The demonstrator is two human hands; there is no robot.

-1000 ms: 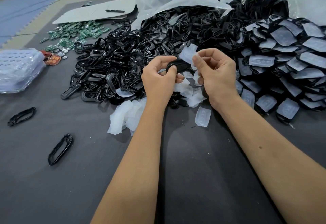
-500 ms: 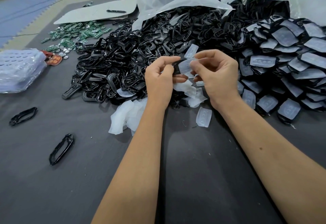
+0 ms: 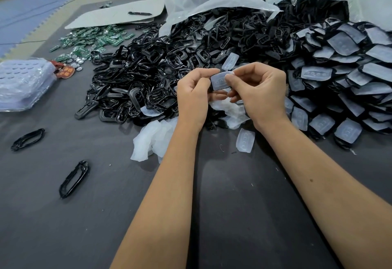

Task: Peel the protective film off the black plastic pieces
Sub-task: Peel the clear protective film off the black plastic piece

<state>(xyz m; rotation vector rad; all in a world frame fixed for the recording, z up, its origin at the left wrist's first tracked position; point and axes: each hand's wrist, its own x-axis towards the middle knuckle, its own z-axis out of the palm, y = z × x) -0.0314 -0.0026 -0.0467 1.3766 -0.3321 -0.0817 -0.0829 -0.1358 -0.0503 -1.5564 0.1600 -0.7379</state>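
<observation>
- Glossy black plastic frames (image 3: 144,82) are lying heaped on the dark grey matte surface (image 3: 84,215), with film-covered black plastic pieces (image 3: 343,71) stacking up on the right.
- Left hand (image 3: 194,90) is curling closed around one black piece, mostly hiding it.
- Right hand (image 3: 261,90) is pinching the cloudy, translucent protective film (image 3: 220,80) between thumb and fingers, just above the crumpled peeled films (image 3: 152,139).

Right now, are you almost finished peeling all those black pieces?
Not nearly. Done: loose peeled films lie by a heap of bare black frames. In hand: the left hand and right hand hold one film-covered piece between them. Left: a big pile of film-covered pieces on the right.
</observation>
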